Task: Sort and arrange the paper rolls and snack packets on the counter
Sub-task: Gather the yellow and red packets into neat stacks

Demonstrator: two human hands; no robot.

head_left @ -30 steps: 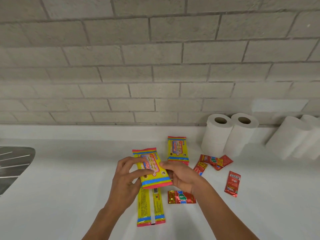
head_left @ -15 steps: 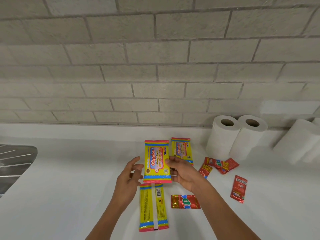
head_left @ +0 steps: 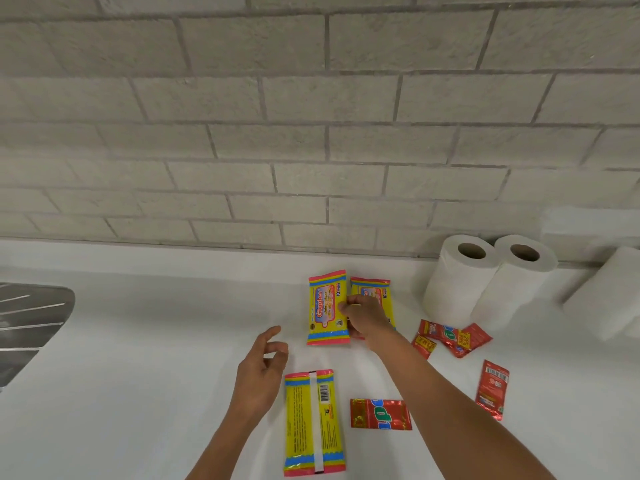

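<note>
Head view looks down on a white worktop against a grey brick wall, with the corner of a steel sink drainer at the left edge. Largest of the task's things are the paper rolls: two upright rolls touching each other at the back right, and another roll lying on its side by the right border.

Next come the yellow wipes packets. One lies face down near the front, barcode up. A second lies flat near the wall, and the right hand pinches a third, face-up Giggles packet by its right edge, fingers curled over the wrapper, bringing it in just beside the second one. The left hand hovers above the worktop, loosely curled and holding nothing.

Smallest are the red sachets: one beside the face-down packet, one further right, and a loose heap in front of the rolls.

To set this packet down well, I would line its long edge parallel with its neighbour, tops level, lower it flat before letting go, then press lightly so the slick film does not slide. The free hand looks well placed to take the face-down packet next and turn it over.
</note>
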